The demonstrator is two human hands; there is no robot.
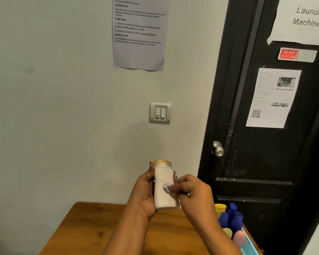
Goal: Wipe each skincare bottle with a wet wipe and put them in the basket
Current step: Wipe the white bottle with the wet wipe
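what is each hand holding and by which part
The left hand grips the white bottle around its body, cap up. The right hand pinches a small wet wipe pressed against the bottle's front.

The wall sheet reads "DESCRIPTION", "TASK GOAL", "INITIAL STATE". On the door, right: paper "Laundry Machine", red sign "DO NOT DISTURB".

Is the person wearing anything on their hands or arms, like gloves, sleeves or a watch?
No. The left hand and right hand are bare, without gloves, and both forearms are uncovered as far as the picture shows. No watch, bracelet or ring is visible.
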